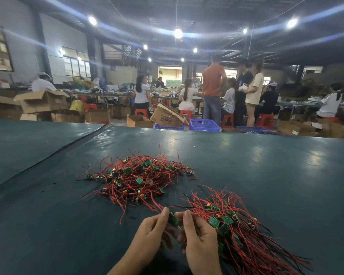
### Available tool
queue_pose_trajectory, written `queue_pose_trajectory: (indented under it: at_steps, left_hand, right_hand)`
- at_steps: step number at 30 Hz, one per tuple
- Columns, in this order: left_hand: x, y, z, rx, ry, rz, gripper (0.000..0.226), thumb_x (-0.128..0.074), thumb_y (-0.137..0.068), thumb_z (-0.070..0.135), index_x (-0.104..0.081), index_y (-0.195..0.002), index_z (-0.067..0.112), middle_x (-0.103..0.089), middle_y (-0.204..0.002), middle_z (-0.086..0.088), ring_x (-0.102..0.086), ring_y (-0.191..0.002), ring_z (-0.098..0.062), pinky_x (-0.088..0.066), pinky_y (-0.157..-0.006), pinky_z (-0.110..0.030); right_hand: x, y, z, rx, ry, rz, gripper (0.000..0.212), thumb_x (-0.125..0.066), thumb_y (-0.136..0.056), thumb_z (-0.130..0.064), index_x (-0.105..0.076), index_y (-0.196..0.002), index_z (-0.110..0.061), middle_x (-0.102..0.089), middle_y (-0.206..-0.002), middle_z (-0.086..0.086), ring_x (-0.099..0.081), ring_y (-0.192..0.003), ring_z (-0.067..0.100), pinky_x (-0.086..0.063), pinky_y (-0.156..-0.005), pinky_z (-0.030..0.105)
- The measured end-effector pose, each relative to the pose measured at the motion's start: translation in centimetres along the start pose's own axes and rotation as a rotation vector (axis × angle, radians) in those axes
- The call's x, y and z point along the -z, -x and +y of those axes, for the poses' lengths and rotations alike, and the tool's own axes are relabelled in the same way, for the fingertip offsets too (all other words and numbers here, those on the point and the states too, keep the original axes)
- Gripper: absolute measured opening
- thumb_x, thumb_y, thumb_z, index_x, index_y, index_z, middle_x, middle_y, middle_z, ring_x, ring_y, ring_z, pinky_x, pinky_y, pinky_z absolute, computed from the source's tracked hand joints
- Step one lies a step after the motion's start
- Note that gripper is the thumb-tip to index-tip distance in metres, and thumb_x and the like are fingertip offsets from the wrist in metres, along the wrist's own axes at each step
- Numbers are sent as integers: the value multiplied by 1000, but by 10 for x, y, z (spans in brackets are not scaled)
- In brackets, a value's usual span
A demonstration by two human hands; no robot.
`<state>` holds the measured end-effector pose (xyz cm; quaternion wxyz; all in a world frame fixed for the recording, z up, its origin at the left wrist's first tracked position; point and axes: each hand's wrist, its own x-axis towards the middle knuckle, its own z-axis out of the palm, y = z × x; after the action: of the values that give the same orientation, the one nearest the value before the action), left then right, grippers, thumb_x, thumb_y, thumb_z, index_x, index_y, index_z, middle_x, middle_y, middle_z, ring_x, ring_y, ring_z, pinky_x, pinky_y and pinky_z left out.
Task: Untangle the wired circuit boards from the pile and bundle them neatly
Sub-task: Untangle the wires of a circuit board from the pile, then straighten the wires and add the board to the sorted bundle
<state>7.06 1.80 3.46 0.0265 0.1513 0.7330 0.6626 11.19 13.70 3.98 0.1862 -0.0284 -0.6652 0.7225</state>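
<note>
Dark green table cover in a big workshop, ceiling lights on. Loose pile of small green boards with red and black wires sits mid-table, well ahead of the hands. Sorted bundle lies to the right of the pile and nearer the camera, boards grouped at its left, wires fanning toward the lower right. Left hand pinches one green circuit board between thumb and curled fingers. Right hand is just beside it, fingers curled round red wires at the bundle's left end. A red wire runs from the hands back to the pile. Background: cardboard boxes, blue crate, red stools, people standing and sitting at far tables.
</note>
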Motion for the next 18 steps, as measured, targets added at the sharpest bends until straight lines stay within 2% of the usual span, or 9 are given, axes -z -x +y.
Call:
queue_pose_trajectory:
  at_steps: [3,5,10,12,13,16,18]
  left_hand:
    - [-3,-2,4,28,226,118,33,-58,-78,40,-76,-80,12,-61,-56,-11,-50,-42,-15,-41,-42,-21]
    - [-3,-2,7,4,331,156,26,-61,-77,31,-75,-81,10,-52,-52,-11,-42,-37,-14,-35,-38,-19]
    - [-3,2,9,-7,297,179,21,-58,-89,18,-74,-83,5,-61,-56,-12,-50,-42,-15,-39,-41,-21]
    - [-4,3,9,-33,254,164,18,-63,-85,18,-70,-85,1,-60,-55,-11,-51,-43,-15,-41,-42,-22]
    - [-4,3,9,-49,229,151,20,-66,-80,21,-69,-84,1,-60,-54,-10,-51,-43,-15,-42,-43,-23]
    - [-3,4,8,-66,170,118,26,-71,-69,30,-67,-73,5,-59,-52,-9,-53,-44,-17,-43,-43,-25]
    - [-2,4,6,-64,132,108,23,-71,-70,36,-64,-64,15,-61,-53,-11,-55,-45,-19,-43,-44,-25]
  right_hand:
    - [1,-1,1,4,27,1,29,-55,-95,-22,-76,-75,-21,-55,-45,3,-49,-41,9,-41,-46,22]
    - [2,-3,3,0,36,12,29,-57,-94,-21,-77,-74,-22,-55,-44,2,-50,-41,7,-41,-46,20]
    - [4,-5,4,-13,24,7,28,-58,-94,-26,-79,-74,-28,-52,-44,1,-47,-41,6,-37,-43,17]
    - [4,-7,4,6,18,3,29,-58,-94,-24,-78,-75,-30,-52,-46,3,-46,-45,7,-36,-43,18]
    - [3,-8,3,21,21,0,29,-58,-94,-23,-78,-75,-31,-56,-50,11,-49,-49,10,-39,-46,20]
    - [2,-10,4,74,52,5,28,-60,-93,-22,-77,-73,-30,-63,-68,23,-53,-58,13,-44,-55,26]
    - [2,-9,4,92,74,-8,24,-61,-91,-26,-76,-73,-23,-59,-60,19,-47,-54,11,-40,-52,24]
